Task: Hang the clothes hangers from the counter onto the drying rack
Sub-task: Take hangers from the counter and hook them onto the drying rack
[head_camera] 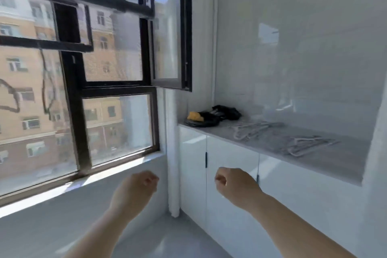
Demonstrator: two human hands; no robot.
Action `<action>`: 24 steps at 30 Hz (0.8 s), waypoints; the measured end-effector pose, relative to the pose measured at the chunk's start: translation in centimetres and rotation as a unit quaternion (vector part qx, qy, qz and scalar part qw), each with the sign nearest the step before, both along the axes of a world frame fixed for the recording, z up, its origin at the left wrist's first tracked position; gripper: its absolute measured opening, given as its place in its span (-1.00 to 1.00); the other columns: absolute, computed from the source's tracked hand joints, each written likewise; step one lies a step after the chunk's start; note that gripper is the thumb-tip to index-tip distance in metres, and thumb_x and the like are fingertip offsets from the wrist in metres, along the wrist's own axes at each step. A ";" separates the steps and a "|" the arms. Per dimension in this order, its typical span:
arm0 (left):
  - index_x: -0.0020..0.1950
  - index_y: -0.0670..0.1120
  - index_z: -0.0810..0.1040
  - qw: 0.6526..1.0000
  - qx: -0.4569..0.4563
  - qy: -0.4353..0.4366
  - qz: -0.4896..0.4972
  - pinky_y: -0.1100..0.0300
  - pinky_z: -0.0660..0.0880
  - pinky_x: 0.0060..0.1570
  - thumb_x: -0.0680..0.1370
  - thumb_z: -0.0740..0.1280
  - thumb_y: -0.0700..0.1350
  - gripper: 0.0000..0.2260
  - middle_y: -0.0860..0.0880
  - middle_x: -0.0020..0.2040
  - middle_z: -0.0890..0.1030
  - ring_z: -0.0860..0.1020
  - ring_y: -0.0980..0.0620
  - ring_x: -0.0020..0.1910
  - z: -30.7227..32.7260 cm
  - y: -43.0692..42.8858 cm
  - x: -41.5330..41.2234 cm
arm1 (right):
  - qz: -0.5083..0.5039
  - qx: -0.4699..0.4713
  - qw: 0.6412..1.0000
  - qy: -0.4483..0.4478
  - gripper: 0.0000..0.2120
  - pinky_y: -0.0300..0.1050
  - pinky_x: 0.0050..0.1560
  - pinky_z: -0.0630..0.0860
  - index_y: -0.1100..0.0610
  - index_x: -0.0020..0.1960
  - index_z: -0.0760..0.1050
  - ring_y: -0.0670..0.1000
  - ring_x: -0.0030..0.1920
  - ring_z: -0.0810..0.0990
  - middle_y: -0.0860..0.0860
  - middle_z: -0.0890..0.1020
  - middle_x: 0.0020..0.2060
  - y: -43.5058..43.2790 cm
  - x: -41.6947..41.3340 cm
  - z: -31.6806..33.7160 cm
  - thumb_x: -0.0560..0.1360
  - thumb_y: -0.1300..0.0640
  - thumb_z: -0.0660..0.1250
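Two small heaps of white clothes hangers lie on the grey counter (339,161) in the wall niche at the right: one heap (251,130) nearer the window, the other (307,144) further right. My left hand (140,186) and my right hand (232,182) are held out in front of me, below and left of the counter. Their fingers are loosely curled and they hold nothing. Neither hand touches a hanger. No drying rack is in view.
A black and yellow bundle (209,116) sits at the counter's left end. White cabinet doors (230,174) run below the counter. A black-framed window (117,88) fills the left, with one sash (169,27) swung inward above the counter's end. A white pipe (172,153) stands in the corner.
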State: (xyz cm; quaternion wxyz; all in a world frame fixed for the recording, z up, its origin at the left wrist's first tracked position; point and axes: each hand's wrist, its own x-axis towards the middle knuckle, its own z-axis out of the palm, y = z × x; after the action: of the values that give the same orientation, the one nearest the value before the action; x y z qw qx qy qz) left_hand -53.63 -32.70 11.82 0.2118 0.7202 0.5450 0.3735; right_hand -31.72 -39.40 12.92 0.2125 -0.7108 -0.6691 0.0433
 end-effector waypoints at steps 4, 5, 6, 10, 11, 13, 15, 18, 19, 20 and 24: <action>-0.20 0.14 0.44 0.996 -0.011 0.012 -0.086 0.21 0.44 -0.14 0.54 0.21 -0.11 -0.83 0.14 -0.32 0.56 0.61 -0.01 -0.10 -2.0 2.0 8.2 | -0.084 -0.011 0.996 0.011 -0.89 -0.21 -0.20 0.34 0.03 -0.14 0.35 0.01 -0.19 0.45 -0.01 0.53 -0.19 -1.4 7.1 -2.0 0.53 0.16 0.10; -0.21 0.16 0.43 0.995 -0.017 0.009 -0.099 0.21 0.44 -0.17 0.54 0.21 -0.12 -0.81 0.16 -0.33 0.55 0.60 -0.01 -0.12 -2.5 2.6 10.0 | -0.102 -0.011 0.995 0.013 -0.89 -0.21 -0.20 0.34 0.03 -0.14 0.35 0.01 -0.18 0.45 -0.01 0.52 -0.19 -1.5 8.7 -2.5 0.54 0.16 0.10; -0.24 0.18 0.42 0.994 -0.022 0.006 -0.109 0.21 0.46 -0.16 0.54 0.22 -0.12 -0.77 0.18 -0.34 0.55 0.60 0.00 -0.13 -2.9 3.2 11.8 | -0.119 -0.010 0.993 0.013 -0.90 -0.20 -0.18 0.34 0.03 -0.13 0.35 0.01 -0.17 0.44 0.00 0.52 -0.18 -1.5 10.1 -2.9 0.54 0.15 0.10; -0.33 0.20 0.40 0.987 -0.054 0.015 -0.150 0.21 0.47 -0.10 0.53 0.24 -0.13 -0.71 0.19 -0.37 0.57 0.60 0.02 -0.17 -5.0 6.4 18.5 | -0.180 -0.023 0.983 0.024 -0.89 -0.21 -0.17 0.34 0.03 -0.12 0.36 0.00 -0.15 0.44 -0.02 0.52 -0.17 -0.4 16.0 -5.0 0.53 0.16 0.09; -0.33 0.19 0.41 0.985 -0.058 0.022 -0.162 0.21 0.47 -0.10 0.52 0.24 -0.14 -0.71 0.18 -0.37 0.57 0.60 0.03 -0.17 -5.5 7.4 20.4 | -0.195 -0.023 0.980 0.025 -0.88 -0.21 -0.18 0.34 0.03 -0.13 0.36 0.00 -0.16 0.44 -0.04 0.51 -0.18 0.2 17.7 -5.5 0.53 0.16 0.10; -0.34 0.17 0.42 0.981 -0.074 0.030 -0.175 0.18 0.50 -0.06 0.53 0.24 -0.14 -0.72 0.18 -0.36 0.58 0.61 0.03 -0.15 -6.6 9.6 23.9 | -0.222 -0.020 0.974 0.029 -0.87 -0.24 -0.23 0.33 0.02 -0.15 0.36 -0.01 -0.16 0.44 -0.06 0.50 -0.19 1.6 21.0 -6.4 0.53 0.17 0.10; -0.35 0.17 0.43 0.980 -0.087 0.030 -0.176 0.17 0.51 -0.04 0.53 0.22 -0.14 -0.71 0.18 -0.34 0.58 0.61 0.03 -0.15 -7.4 12.3 27.5 | -0.244 -0.022 0.969 0.039 -0.86 -0.27 -0.26 0.31 0.00 -0.16 0.35 -0.03 -0.16 0.43 -0.07 0.49 -0.19 3.3 24.1 -7.1 0.53 0.18 0.10; -0.33 0.16 0.42 0.977 -0.097 0.044 -0.185 0.21 0.46 -0.13 0.53 0.20 -0.14 -0.72 0.14 -0.27 0.61 0.59 0.03 -0.13 -7.8 16.0 33.0 | -0.274 -0.030 0.960 0.038 -0.75 -0.26 -0.17 0.31 -0.06 -0.29 0.28 -0.06 -0.14 0.39 -0.08 0.46 -0.15 6.0 28.6 -8.0 0.53 0.18 0.10; -0.31 0.15 0.42 0.976 -0.098 0.048 -0.189 0.22 0.44 -0.18 0.53 0.19 -0.14 -0.74 0.10 -0.21 0.62 0.58 0.02 -0.11 -7.7 16.9 34.7 | -0.285 -0.029 0.957 0.043 -0.72 -0.26 -0.14 0.31 -0.09 -0.31 0.26 -0.07 -0.13 0.38 -0.08 0.45 -0.13 6.9 29.9 -8.3 0.53 0.17 0.10; -0.29 0.15 0.42 0.976 -0.095 0.053 -0.191 0.24 0.42 -0.21 0.54 0.18 -0.13 -0.75 0.06 -0.16 0.63 0.57 0.00 -0.09 -7.7 17.8 36.4 | -0.294 -0.024 0.954 0.051 -0.75 -0.25 -0.11 0.32 -0.09 -0.27 0.31 -0.07 -0.11 0.38 -0.08 0.45 -0.11 7.7 31.1 -8.6 0.54 0.17 0.11; -0.29 0.13 0.40 0.970 -0.092 0.061 -0.214 0.22 0.42 -0.14 0.55 0.17 -0.11 -0.76 0.02 -0.12 0.59 0.54 -0.01 -0.09 -8.4 20.2 42.0 | -0.336 -0.018 0.940 0.063 -0.76 -0.25 0.09 0.34 0.06 0.19 0.44 -0.06 0.18 0.43 -0.08 0.50 0.14 10.0 35.4 -10.0 0.56 0.16 0.12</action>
State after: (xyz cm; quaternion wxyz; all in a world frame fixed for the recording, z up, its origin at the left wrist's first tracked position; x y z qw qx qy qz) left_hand -11.64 -12.52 3.41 0.3187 0.8190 0.4221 0.2225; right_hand 3.70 -29.39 2.90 0.2435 -0.8936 -0.3762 0.0259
